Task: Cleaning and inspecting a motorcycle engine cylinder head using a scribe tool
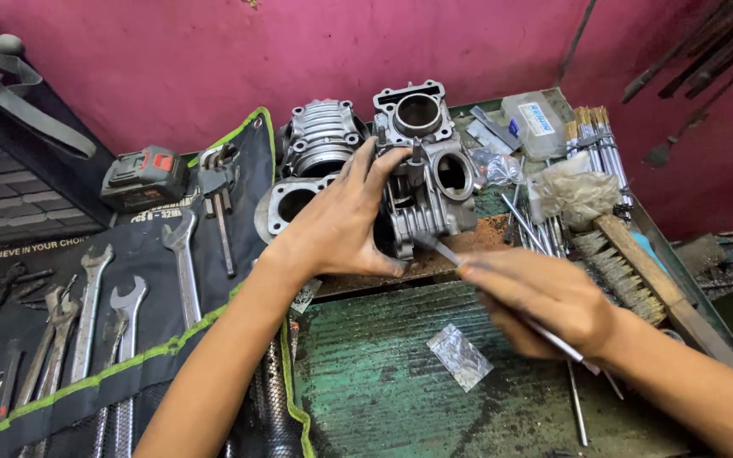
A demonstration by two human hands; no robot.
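The left hand (341, 225), fingers spread, grips a finned cast-metal cylinder head (428, 199) on the rusty bench (383, 373). The right hand (545, 301) pinches a thin metal rod (450, 253), its tip touching the head's ribbed lower edge. Behind stand two more grey finned cylinders (320, 140). A wire brush (617, 267) lies right; steel spanners (91, 309) rest on a dark cloth roll (214, 326) left, beside a small foil scrap (460, 356).

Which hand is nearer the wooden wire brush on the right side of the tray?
Right. The right hand, holding a thin metal tool, sits just left of the wire brush, not touching it. The left hand is farther left, gripping the grey engine cylinder head.
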